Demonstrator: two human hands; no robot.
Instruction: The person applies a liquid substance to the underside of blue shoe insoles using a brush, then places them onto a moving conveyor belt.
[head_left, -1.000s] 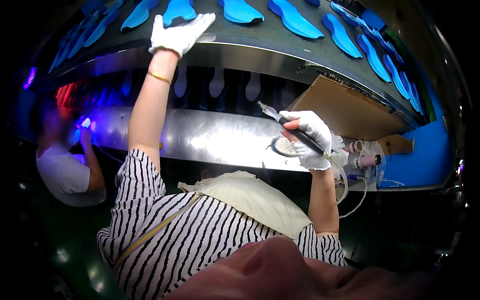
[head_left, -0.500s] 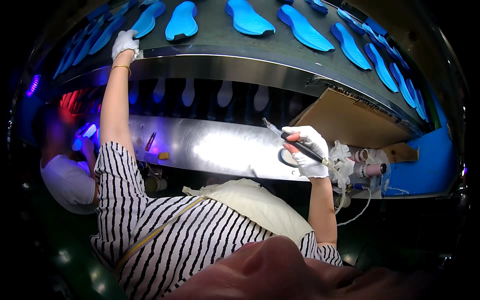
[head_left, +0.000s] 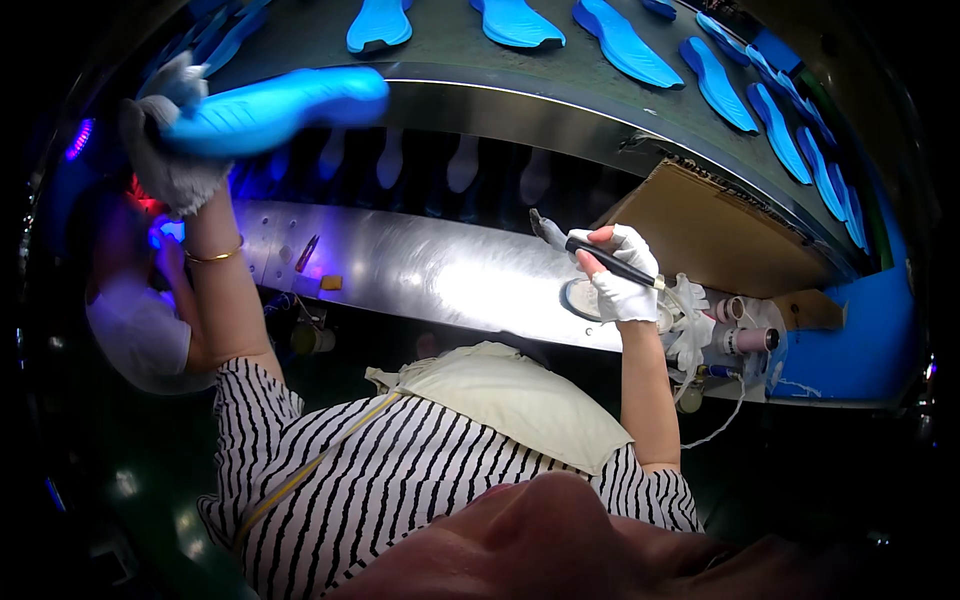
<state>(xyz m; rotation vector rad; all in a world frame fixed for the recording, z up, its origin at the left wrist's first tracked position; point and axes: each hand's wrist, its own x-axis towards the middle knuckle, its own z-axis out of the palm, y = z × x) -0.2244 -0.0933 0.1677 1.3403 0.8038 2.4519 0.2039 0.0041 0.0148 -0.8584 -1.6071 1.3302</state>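
Lifted since half a second ago: one blue sole (head_left: 285, 108), from its place on the dark belt (head_left: 440, 48) to the air before the belt's near edge. Left hand (head_left: 172, 165), white-gloved, blurred: grasping the sole by one end. Right hand (head_left: 632, 288), gloved, some fingertips bare: closed around a black-handled tool (head_left: 612, 262), tip up-left, above the metal counter (head_left: 390, 255). Further items: blue soles (head_left: 628, 48) on the belt; cardboard (head_left: 715, 222), right; yellow block (head_left: 331, 283) on the counter, left.
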